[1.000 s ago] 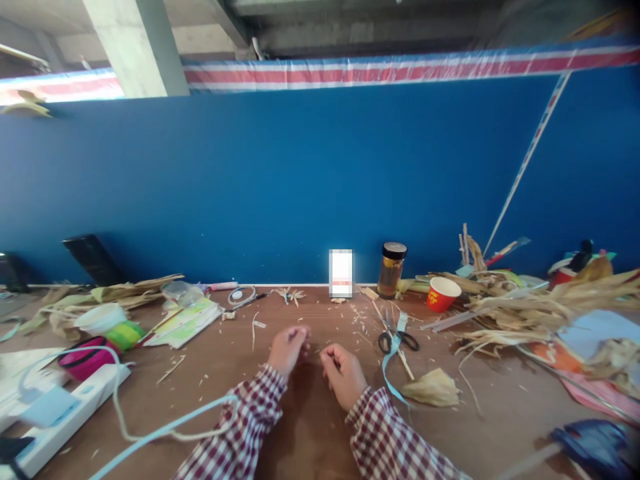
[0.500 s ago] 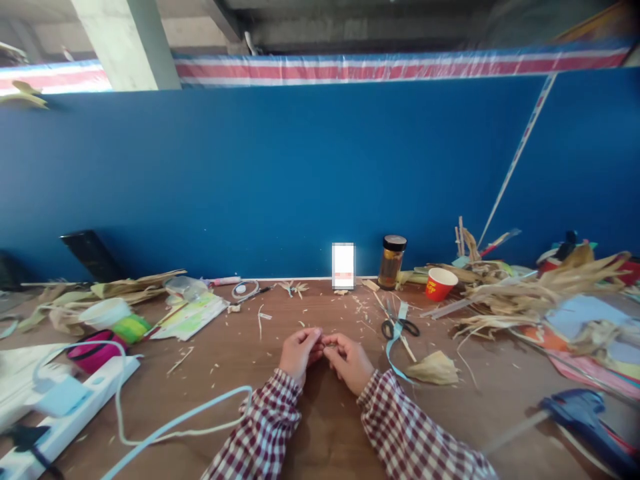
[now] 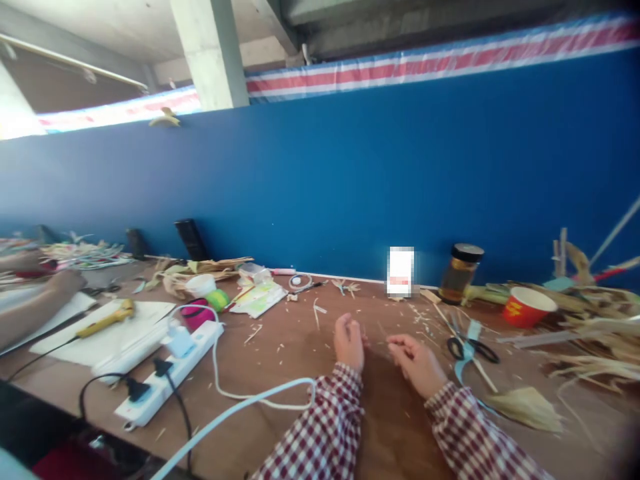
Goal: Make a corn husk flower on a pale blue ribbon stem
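Observation:
My left hand (image 3: 350,343) is held just above the brown table, its fingers curled. Whatever its fingertips may hold is hidden. To its right, my right hand (image 3: 419,365) is closed in a pinch, and a faint thin strand (image 3: 383,329) seems to stick out from the fingertips. A gap separates the two hands. Black-handled scissors (image 3: 487,352) lie to the right of my right hand, with a light blue ribbon (image 3: 465,359) across them. A dry corn husk piece (image 3: 527,408) rests nearer to me. Small pale scraps are scattered beyond the hands.
Behind stand a lidded jar (image 3: 459,275), a red paper cup (image 3: 529,308) and a blurred-out white rectangle (image 3: 401,272). Husks (image 3: 600,333) pile at right. A power strip (image 3: 173,373) and white cable (image 3: 235,400) lie left. Another person's arm (image 3: 45,300) reaches in at far left.
My hands have moved apart; before, their fingertips met. The view has turned left, bringing in a yellow glue gun, more of the power strip and another person's arms.

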A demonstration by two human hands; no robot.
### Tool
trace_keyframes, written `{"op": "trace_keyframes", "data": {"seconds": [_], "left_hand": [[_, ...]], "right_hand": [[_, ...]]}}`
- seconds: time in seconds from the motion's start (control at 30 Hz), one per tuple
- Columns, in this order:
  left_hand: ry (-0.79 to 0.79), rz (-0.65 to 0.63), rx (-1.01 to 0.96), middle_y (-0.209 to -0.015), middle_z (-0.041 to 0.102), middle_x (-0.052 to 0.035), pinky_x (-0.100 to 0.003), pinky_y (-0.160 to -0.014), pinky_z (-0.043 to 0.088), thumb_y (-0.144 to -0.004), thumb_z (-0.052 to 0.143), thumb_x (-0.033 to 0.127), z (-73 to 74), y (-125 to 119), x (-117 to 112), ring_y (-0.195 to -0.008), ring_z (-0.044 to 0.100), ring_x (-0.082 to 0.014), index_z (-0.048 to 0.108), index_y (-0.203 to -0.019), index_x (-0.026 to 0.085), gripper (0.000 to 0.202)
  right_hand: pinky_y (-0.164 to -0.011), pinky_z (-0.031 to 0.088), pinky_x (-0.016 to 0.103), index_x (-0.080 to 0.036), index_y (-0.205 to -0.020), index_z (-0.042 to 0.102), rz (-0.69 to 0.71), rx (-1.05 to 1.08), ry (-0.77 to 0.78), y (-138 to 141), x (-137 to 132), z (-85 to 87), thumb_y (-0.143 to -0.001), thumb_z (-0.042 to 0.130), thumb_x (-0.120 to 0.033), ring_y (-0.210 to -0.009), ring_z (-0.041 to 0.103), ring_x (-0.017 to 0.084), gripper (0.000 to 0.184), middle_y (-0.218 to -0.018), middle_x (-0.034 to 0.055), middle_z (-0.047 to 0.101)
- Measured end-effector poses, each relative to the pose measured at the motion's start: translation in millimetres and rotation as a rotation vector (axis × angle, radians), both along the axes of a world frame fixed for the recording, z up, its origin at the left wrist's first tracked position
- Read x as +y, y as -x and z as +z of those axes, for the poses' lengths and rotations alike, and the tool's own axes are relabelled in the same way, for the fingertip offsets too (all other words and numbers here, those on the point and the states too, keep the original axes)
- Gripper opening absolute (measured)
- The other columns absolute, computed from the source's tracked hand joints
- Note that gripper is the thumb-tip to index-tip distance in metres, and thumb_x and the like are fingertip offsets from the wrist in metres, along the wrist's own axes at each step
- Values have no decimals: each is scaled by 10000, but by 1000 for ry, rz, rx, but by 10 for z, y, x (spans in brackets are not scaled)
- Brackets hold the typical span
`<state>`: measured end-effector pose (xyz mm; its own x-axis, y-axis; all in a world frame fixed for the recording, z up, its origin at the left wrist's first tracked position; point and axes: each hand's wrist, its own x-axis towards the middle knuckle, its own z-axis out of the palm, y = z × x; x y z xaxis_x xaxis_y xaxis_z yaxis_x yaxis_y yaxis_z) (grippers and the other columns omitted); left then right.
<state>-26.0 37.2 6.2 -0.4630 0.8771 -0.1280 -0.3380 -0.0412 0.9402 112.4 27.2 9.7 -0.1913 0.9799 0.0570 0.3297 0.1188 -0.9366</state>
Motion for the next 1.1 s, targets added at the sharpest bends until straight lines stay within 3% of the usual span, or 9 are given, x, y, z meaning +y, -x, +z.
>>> {"op": "trace_keyframes", "data": {"seconds": [0.1, 0.23, 0.4, 0.53, 0.6, 0.67, 0.8, 1.1], "left_hand": [[-31, -23, 223, -769, 600, -28, -197, -428, 428, -819, 447, 273, -51, -25, -25, -467, 513, -81, 527, -989, 171, 214], [-27, 10, 293, -634, 588, -14, -212, -505, 437, -831, 412, 264, -84, -10, -22, -510, 536, -105, 585, -826, 171, 196], [-46, 34, 368, -592, 594, -15, -248, -588, 453, -808, 445, 239, -55, 10, -16, -561, 559, -133, 617, -817, 166, 187], [-126, 35, 531, -674, 651, -54, -278, -659, 463, -801, 454, 219, -6, -6, -63, -629, 586, -156, 656, -851, 145, 221], [-185, 2, 605, -765, 686, -72, -283, -710, 466, -803, 459, 216, 17, -36, -102, -711, 610, -166, 675, -869, 148, 235], [-234, -67, 644, -835, 704, -65, -278, -745, 466, -794, 488, 214, 32, -79, -147, -777, 621, -167, 693, -871, 169, 223], [-276, -193, 681, -775, 710, -56, -260, -681, 478, -759, 574, 274, 27, -163, -225, -711, 624, -159, 715, -818, 179, 181], [-227, -218, 765, -693, 683, -48, -242, -595, 454, -714, 632, 346, -23, -197, -251, -626, 589, -146, 716, -762, 183, 189]], "right_hand": [[-379, 354, 234, -167, -826, 582, -75, -75, -3, 19, 244, -13, -745, 480, -396, -381, 495, 132, 264, -500, -11, 573], [-482, 434, 271, -170, -745, 603, -102, -294, -50, 126, 561, -25, -735, 487, -341, -528, 612, 183, 207, -563, 42, 643], [-579, 482, 312, -127, -944, 597, -95, -352, -79, 245, 753, -60, -769, 453, -346, -576, 630, 183, 316, -778, 101, 684], [-733, 496, 346, -110, -998, 588, -89, -369, -320, 176, 619, -95, -737, 479, -333, -861, 619, 230, 360, -1029, 156, 614], [-747, 501, 356, -147, -1051, 561, -71, -329, -378, 95, 454, -86, -762, 452, -353, -853, 621, 221, 371, -1077, 134, 595], [-743, 513, 345, -185, -1071, 544, -32, -252, -360, 6, 271, -69, -782, 450, -383, -852, 626, 218, 363, -1034, 103, 625], [-757, 530, 338, -213, -1012, 581, -17, -157, -294, -151, 28, -72, -734, 524, -437, -850, 641, 232, 362, -971, 80, 666], [-668, 564, 324, -220, -828, 676, -18, -94, -198, -285, 24, -62, -645, 589, -465, -722, 667, 250, 318, -836, 72, 707]]}}
